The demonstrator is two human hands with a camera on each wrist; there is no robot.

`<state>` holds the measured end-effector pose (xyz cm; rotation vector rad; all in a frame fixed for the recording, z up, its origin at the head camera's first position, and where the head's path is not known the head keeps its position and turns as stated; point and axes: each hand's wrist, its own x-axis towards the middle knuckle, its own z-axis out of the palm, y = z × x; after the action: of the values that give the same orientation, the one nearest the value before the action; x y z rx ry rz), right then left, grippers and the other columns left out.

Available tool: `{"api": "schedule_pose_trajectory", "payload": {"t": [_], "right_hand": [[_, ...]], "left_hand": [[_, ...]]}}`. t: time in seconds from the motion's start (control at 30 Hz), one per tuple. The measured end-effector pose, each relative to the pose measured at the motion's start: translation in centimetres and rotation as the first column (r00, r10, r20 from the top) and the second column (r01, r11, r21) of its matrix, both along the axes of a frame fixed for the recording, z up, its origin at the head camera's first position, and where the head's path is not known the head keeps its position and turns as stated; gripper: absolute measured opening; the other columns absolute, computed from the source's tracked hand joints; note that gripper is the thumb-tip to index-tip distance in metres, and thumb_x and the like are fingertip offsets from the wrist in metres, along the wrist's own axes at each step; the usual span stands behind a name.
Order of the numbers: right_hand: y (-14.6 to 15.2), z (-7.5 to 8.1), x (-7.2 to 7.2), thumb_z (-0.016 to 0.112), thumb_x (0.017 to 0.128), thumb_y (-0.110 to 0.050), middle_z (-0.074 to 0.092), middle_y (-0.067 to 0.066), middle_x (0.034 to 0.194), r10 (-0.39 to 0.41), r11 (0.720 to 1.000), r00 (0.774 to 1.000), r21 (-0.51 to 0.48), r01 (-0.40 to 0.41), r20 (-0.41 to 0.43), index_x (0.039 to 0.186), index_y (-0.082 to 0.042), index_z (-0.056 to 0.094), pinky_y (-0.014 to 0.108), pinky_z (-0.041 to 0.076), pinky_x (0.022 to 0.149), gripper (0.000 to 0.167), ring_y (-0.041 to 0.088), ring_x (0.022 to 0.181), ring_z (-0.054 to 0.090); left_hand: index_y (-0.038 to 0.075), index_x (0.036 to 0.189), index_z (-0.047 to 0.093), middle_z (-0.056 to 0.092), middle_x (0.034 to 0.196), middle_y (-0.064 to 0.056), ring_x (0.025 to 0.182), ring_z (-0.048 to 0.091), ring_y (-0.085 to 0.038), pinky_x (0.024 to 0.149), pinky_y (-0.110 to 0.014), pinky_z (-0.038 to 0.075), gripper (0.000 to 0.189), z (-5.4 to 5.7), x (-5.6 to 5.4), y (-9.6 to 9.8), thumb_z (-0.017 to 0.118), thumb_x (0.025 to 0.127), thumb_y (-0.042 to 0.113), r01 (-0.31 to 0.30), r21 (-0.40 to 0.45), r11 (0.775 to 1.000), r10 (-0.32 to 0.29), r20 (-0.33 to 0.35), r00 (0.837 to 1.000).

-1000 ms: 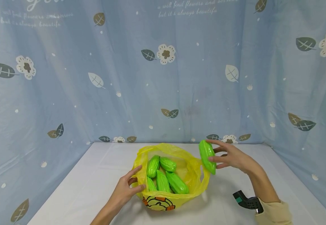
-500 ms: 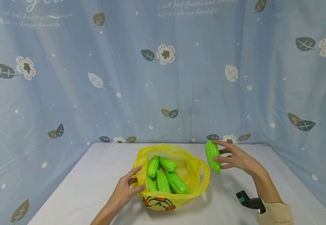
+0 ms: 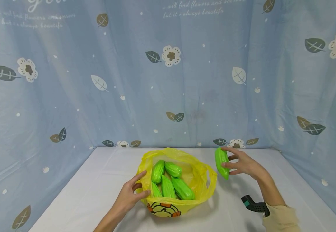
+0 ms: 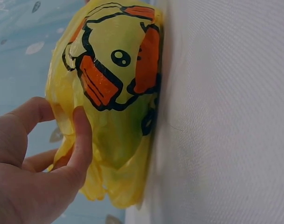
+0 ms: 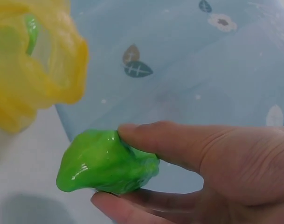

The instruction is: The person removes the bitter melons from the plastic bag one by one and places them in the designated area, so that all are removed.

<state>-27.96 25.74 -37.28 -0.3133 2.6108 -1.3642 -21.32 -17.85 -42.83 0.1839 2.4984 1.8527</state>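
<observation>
My right hand [image 3: 241, 163] holds a glossy green bitter melon [image 3: 221, 163] in the air, to the right of a yellow plastic bag [image 3: 204, 193]. In the right wrist view, thumb and fingers grip the bitter melon [image 5: 97, 163] from both sides, its pointed tip facing left. My left hand [image 3: 128, 193] pinches the bag's left side; the left wrist view shows thumb and fingers on the bag [image 4: 67, 93], which bears a cartoon print. Through its wide mouth several more bitter melons [image 3: 168, 187] show, the lower ones partly hidden by the front wall.
The bag stands on a white-covered table [image 3: 98, 174], one handle loop sticking out toward my right hand. A blue curtain [image 3: 127, 80] printed with leaves and flowers hangs behind and along both sides. A black device [image 3: 255, 206] is strapped at my right wrist.
My right hand has carried the bitter melon rightward, away from the bag's handle, and slightly down in the last half second. The left hand and the bag have stayed put.
</observation>
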Motion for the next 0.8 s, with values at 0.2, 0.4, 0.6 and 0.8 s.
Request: {"api": "schedule_pose_trajectory", "payload": {"t": [0.2, 0.4, 0.6, 0.8], "right_hand": [[0.3, -1.0, -0.6, 0.075, 0.086, -0.029, 0.049, 0.035, 0.133, -0.031, 0.999, 0.999, 0.010, 0.031, 0.028, 0.154, -0.010, 0.030, 0.038, 0.061, 0.074, 0.083, 0.025, 0.099, 0.067], [0.3, -1.9, -1.1, 0.074, 0.088, -0.025, 0.050, 0.037, 0.130, -0.042, 0.999, 0.999, 0.033, 0.042, 0.005, 0.153, -0.008, 0.030, 0.038, 0.061, 0.071, 0.081, 0.025, 0.096, 0.068], [0.3, -2.7, -1.7, 0.074, 0.088, -0.023, 0.049, 0.039, 0.130, -0.068, 0.994, 0.998, 0.089, 0.069, -0.014, 0.152, -0.006, 0.031, 0.038, 0.061, 0.068, 0.079, 0.025, 0.092, 0.068], [0.3, -3.3, -2.2, 0.074, 0.088, -0.023, 0.049, 0.040, 0.130, -0.088, 0.988, 0.996, 0.123, 0.090, -0.026, 0.152, -0.007, 0.031, 0.036, 0.060, 0.067, 0.078, 0.024, 0.088, 0.068]], "left_hand": [[0.018, 0.146, 0.047, 0.039, 0.156, -0.012, 0.123, 0.057, -0.031, 0.087, -0.034, 0.057, 0.072, 0.0, 0.0, 0.0, 0.078, 0.081, 0.016, 0.000, -0.003, 1.000, 0.000, -0.004, 1.000], [0.017, 0.146, 0.047, 0.039, 0.156, -0.011, 0.124, 0.057, -0.032, 0.087, -0.034, 0.057, 0.072, 0.0, 0.0, 0.0, 0.078, 0.081, 0.016, -0.001, 0.000, 1.000, 0.001, -0.004, 1.000], [0.017, 0.146, 0.047, 0.039, 0.156, -0.011, 0.124, 0.057, -0.032, 0.088, -0.035, 0.057, 0.073, 0.0, 0.0, 0.0, 0.079, 0.081, 0.016, 0.000, -0.002, 1.000, 0.000, -0.004, 1.000], [0.017, 0.146, 0.047, 0.039, 0.156, -0.011, 0.123, 0.058, -0.032, 0.087, -0.033, 0.057, 0.073, 0.0, 0.0, 0.0, 0.079, 0.081, 0.016, 0.000, -0.008, 1.000, 0.000, -0.007, 1.000]]}}
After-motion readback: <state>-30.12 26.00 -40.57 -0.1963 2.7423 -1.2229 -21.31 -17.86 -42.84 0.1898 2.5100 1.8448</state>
